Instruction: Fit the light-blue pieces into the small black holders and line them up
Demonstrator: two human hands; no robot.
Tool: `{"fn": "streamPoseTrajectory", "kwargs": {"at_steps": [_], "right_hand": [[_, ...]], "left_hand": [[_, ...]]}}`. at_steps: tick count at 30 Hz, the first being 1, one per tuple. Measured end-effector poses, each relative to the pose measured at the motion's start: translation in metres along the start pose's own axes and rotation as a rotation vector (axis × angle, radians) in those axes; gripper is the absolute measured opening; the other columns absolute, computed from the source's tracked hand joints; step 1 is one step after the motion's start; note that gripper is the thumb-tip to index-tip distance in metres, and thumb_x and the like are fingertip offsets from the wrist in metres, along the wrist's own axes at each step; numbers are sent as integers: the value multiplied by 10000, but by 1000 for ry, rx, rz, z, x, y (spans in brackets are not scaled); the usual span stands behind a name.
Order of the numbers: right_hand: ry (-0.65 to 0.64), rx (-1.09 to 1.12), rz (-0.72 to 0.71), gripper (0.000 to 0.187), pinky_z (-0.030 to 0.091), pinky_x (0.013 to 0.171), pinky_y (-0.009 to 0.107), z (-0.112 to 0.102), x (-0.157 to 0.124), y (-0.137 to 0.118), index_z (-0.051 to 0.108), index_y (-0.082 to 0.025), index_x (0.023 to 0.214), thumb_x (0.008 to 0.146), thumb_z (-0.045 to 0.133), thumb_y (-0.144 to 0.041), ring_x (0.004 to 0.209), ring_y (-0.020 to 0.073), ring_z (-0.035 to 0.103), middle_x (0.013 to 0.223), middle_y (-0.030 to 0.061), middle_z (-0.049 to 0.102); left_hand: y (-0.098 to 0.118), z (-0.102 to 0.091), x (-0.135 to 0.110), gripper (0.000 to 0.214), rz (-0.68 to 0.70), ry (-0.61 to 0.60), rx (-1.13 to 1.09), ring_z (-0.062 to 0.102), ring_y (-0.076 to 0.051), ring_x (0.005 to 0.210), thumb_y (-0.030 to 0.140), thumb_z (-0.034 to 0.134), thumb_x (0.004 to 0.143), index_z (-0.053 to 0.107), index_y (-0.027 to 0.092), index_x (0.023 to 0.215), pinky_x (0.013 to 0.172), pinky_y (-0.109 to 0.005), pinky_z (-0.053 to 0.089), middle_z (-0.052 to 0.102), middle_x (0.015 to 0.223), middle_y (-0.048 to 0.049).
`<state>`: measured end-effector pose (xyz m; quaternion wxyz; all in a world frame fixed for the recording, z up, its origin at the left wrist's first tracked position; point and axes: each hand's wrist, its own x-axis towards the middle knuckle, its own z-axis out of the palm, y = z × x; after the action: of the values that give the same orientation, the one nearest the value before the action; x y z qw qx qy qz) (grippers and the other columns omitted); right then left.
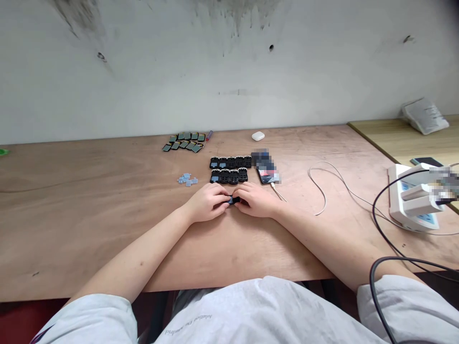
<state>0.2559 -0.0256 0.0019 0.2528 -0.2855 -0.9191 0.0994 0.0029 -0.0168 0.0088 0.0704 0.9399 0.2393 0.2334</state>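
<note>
My left hand [208,203] and my right hand [256,199] rest together on the wooden table [89,200], fingers curled round one small black part [234,200] held between them. Just beyond my hands lie two rows of several similar black parts [229,169], some showing a blue face. To their left sits a little heap of pale blue clear pieces [187,179]. Farther back lies a group of small green-grey rectangular panels [184,142].
A phone [267,168] with a white cable [322,191] lies right of the black parts. A white earbud case [257,136] and a red-tipped pen [209,135] sit near the wall. A white power strip [412,203] with plugs and black cables is at the right edge.
</note>
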Motion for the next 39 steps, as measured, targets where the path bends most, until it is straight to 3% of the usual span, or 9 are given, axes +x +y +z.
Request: {"fn": "streamPoseTrajectory", "kwargs": {"at_steps": [7, 15, 20, 35, 39], "right_hand": [[-2, 13, 15, 162, 528, 907, 411, 0, -1, 1, 666, -201, 1071, 916, 649, -156, 1028, 260, 632, 1075, 98, 722], [-11, 5, 28, 171, 529, 895, 400, -2, 0, 1, 663, -194, 1079, 913, 667, -156, 1015, 259, 631, 1071, 94, 719], [-20, 15, 32, 155, 532, 904, 406, -1, 0, 1, 664, -198, 1073, 922, 660, -162, 1022, 256, 634, 1080, 95, 720], [-26, 32, 39, 159, 561, 921, 433, -2, 0, 1, 657, -195, 1077, 922, 684, -173, 1044, 271, 653, 1083, 102, 722], [26, 37, 35, 259, 570, 962, 459, 0, -3, 2, 628, -199, 1182, 927, 659, -171, 1123, 284, 654, 1241, 143, 666]], "left_hand": [[-1, -1, -1, 279, 63, -71, 142, 657, -267, 1091, 258, 572, 992, 719, 250, 1229, 947, -453, 527, 716, 1175, -118], [-2, -1, 0, 251, 69, -62, 79, 650, -252, 1154, 214, 528, 1020, 731, 252, 1163, 943, -413, 517, 694, 1293, -99], [-1, -2, 1, 285, 33, -82, 39, 640, -248, 1156, 202, 543, 1004, 713, 262, 1226, 968, -416, 509, 688, 1294, -98], [-6, 2, -1, 276, 62, -25, 8, 652, -235, 1152, 236, 563, 1026, 723, 294, 1242, 962, -403, 520, 699, 1294, -88], [-10, 5, -5, 271, 68, 25, 21, 645, -244, 1175, 241, 546, 1034, 727, 286, 1231, 976, -420, 521, 695, 1310, -96]]}}
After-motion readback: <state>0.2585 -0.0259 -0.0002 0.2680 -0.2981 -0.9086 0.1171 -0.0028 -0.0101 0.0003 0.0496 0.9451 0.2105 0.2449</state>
